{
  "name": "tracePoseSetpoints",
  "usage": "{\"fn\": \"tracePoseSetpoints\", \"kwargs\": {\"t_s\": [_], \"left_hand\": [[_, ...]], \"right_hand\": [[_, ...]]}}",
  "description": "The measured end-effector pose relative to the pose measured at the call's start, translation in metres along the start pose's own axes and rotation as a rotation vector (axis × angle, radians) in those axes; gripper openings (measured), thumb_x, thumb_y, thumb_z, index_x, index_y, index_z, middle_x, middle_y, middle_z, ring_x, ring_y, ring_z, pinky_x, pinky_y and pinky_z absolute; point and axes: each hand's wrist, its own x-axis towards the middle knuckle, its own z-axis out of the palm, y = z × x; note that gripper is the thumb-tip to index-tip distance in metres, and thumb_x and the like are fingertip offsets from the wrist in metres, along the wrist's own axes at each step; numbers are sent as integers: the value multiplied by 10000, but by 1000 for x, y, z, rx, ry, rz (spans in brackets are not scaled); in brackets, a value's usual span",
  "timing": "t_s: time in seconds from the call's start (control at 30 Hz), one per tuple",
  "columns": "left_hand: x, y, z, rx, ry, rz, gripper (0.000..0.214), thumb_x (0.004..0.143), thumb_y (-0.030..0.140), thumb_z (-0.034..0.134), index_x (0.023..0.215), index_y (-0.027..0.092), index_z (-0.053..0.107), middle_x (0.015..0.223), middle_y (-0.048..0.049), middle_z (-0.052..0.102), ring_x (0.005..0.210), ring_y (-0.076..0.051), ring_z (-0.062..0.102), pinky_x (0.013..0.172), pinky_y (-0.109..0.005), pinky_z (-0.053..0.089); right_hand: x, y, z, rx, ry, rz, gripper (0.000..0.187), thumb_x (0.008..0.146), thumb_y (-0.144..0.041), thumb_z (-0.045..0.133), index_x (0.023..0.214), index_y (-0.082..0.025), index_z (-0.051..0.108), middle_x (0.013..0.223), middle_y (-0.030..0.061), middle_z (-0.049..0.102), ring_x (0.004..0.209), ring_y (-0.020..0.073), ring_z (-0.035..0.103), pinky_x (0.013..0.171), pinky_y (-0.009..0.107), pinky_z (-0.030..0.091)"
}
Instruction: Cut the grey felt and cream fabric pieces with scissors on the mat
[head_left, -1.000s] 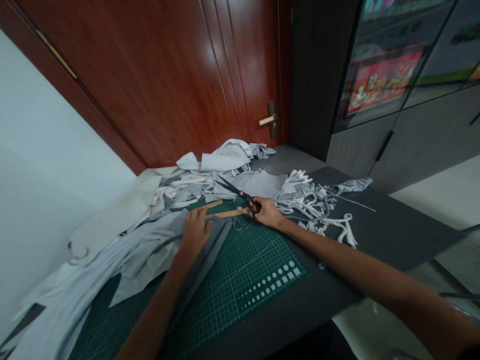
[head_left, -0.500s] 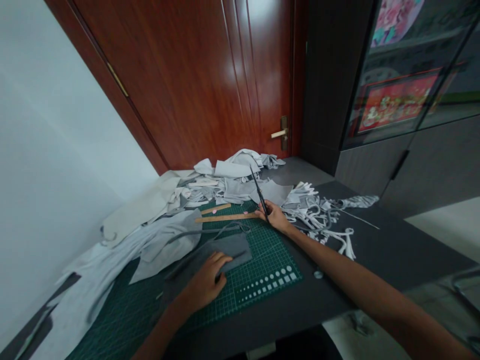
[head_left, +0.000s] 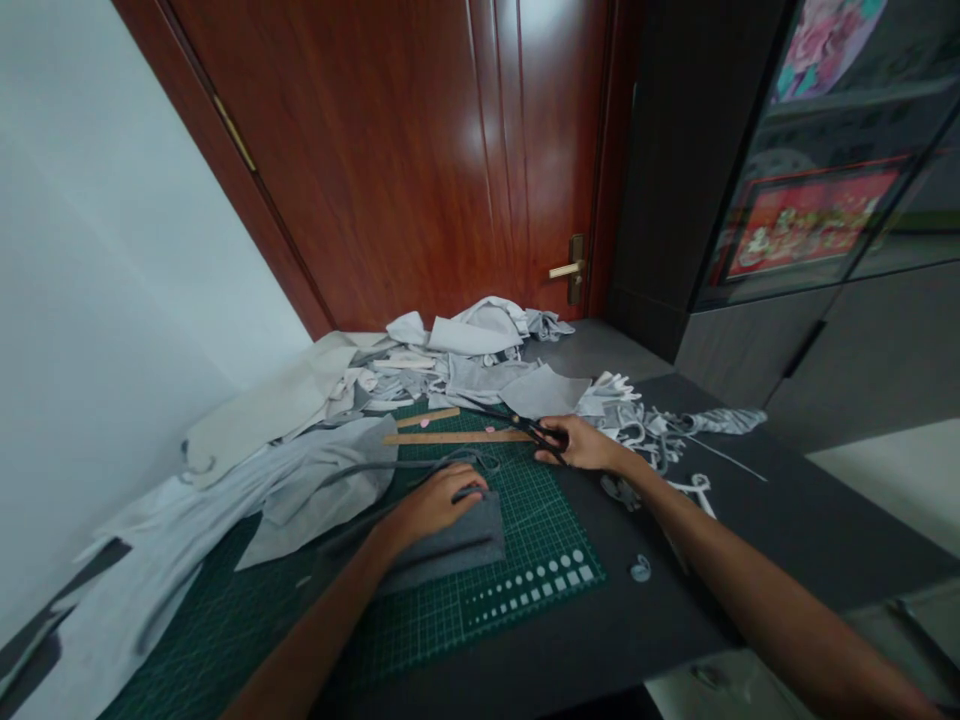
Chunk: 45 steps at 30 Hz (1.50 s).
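Note:
My left hand (head_left: 439, 500) lies flat, fingers spread, on a folded dark grey piece of cloth (head_left: 457, 550) that rests on the green cutting mat (head_left: 517, 590). My right hand (head_left: 585, 443) grips the handles of black scissors (head_left: 525, 425), whose blades lie low over the mat's far edge, pointing left. Two wooden rulers (head_left: 450, 437) lie just beyond the cloth, close to the scissor blades. A thin grey strip (head_left: 420, 465) curls between the rulers and my left hand.
Light grey cloth pieces (head_left: 300, 480) cover the left of the dark table (head_left: 787, 520). A heap of scraps (head_left: 465, 350) sits at the back by the red-brown door (head_left: 420, 150). White and grey strips (head_left: 660, 440) lie right of my right hand. A dark cabinet (head_left: 787, 200) stands at right.
The scissors have dropped from pointing upward to lying low over the mat. My left hand slid up the dark grey cloth toward the rulers. The view shifted a little.

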Motion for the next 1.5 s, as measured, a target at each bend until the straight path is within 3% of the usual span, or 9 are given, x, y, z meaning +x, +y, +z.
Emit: {"fn": "tracePoseSetpoints", "kwargs": {"t_s": [0.13,0.23,0.43,0.6,0.7,0.93,1.17,1.37,1.5], "left_hand": [[8,-24,11,-273,244,-145,203,924,336,574,999,174,670,974,-76,712,901,-215,670,844,-351,539],[7,-34,13,-378,349,-199,197,869,331,635,950,154,664,891,-65,697,822,-194,658,769,-313,538],[2,-27,9,-251,415,-182,178,916,269,571,901,165,714,917,-67,720,850,-186,663,767,-286,498],[1,-23,4,-206,525,-189,197,919,297,599,879,169,744,862,-53,710,759,-173,632,683,-273,460],[0,-21,3,-229,535,-191,197,900,319,634,889,171,762,828,-40,706,673,-150,575,617,-261,414],[0,-16,-2,-209,528,-174,213,888,351,649,856,181,772,790,-38,713,724,-170,584,644,-270,405],[2,-17,0,-173,590,-172,200,897,332,637,853,183,762,795,-36,701,719,-166,583,669,-277,428],[3,-16,1,-196,532,-147,255,897,396,632,866,179,762,771,-32,663,708,-161,562,616,-267,399],[4,-14,2,-226,511,-108,250,903,398,644,854,181,760,825,-56,699,797,-190,607,700,-294,448]], "right_hand": [[-17,-19,-14,-435,-105,-19,205,744,-366,709,834,-204,623,658,-22,577,563,123,471,567,254,310],[-22,-32,-17,-597,-195,9,112,788,-314,652,811,-211,615,689,16,642,596,147,535,572,268,300],[-23,-39,-19,-713,-264,73,116,788,-332,649,814,-226,610,688,22,654,599,161,552,566,282,285],[-25,-31,-25,-650,-297,123,151,766,-357,662,817,-220,623,688,21,657,596,164,555,563,277,315],[-26,-24,-24,-586,-323,141,142,761,-348,653,785,-214,609,688,16,649,597,159,552,562,270,343],[-26,-18,-21,-467,-351,168,150,750,-342,653,758,-196,615,707,14,643,624,155,540,568,264,376],[-25,-21,-25,-492,-381,195,148,744,-337,654,760,-196,611,662,-19,600,588,132,502,547,260,348],[-26,-20,-23,-469,-361,163,154,754,-340,641,729,-198,587,681,-1,616,595,139,516,541,257,349],[-27,-21,-20,-529,-348,154,140,746,-330,646,722,-207,583,675,2,625,575,140,516,537,259,336]]}}
